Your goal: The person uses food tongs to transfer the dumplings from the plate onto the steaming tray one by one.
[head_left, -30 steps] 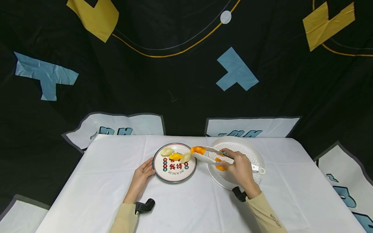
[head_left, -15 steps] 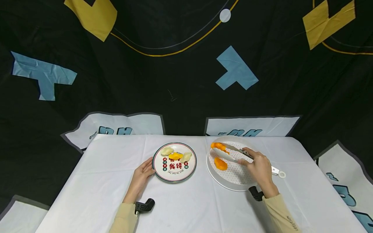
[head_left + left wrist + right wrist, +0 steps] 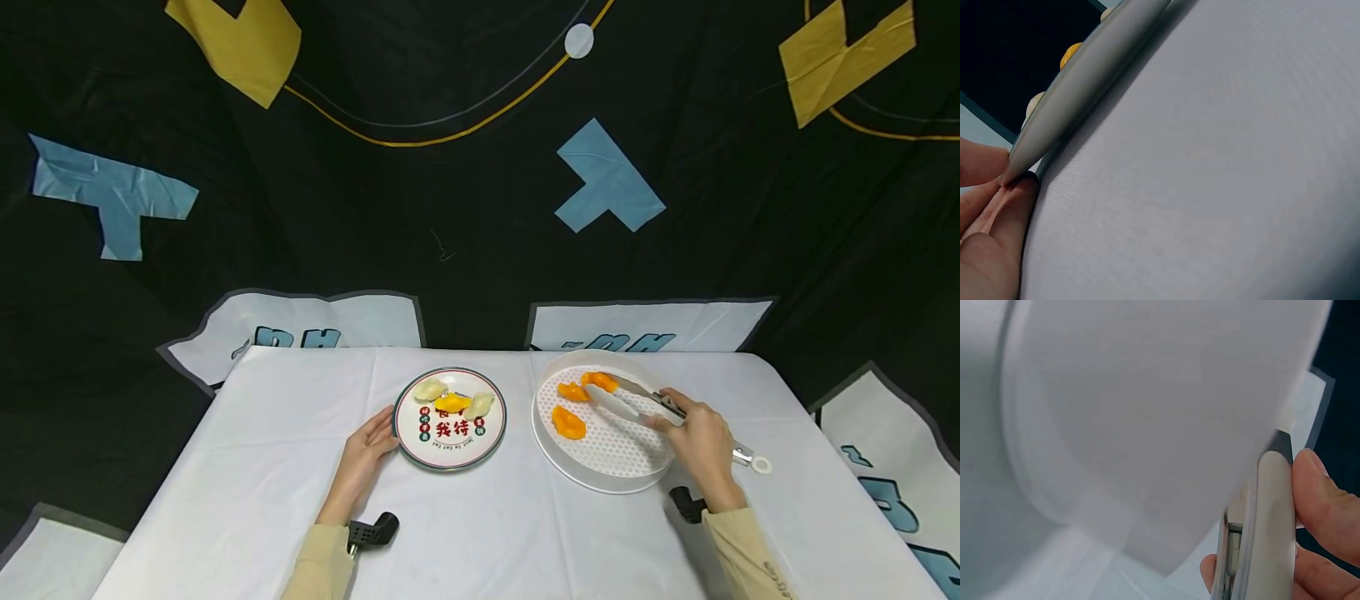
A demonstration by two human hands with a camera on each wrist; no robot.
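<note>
My left hand (image 3: 369,446) pinches the near-left rim of a round white plate (image 3: 450,454) with red lettering and a green edge; the left wrist view shows the thumb above the rim and fingers beneath. Two pale dumplings (image 3: 431,390) and a yellow dumpling (image 3: 452,403) lie on the plate. My right hand (image 3: 703,442) grips metal tongs (image 3: 626,407), their tips around an orange dumpling (image 3: 598,381) at the back of a round white steamer (image 3: 600,479). Two more orange dumplings (image 3: 568,422) lie on the steamer's dotted liner.
A white cloth (image 3: 300,400) covers the table, whose far edge runs just behind the plate and steamer. Beyond it hangs a black backdrop (image 3: 465,250) with blue and yellow shapes. A dark camera mount sits on each wrist.
From beside the plate's right rim, the tongs have moved right over the steamer with the orange dumpling between their tips. The left hand and plate stay where they were.
</note>
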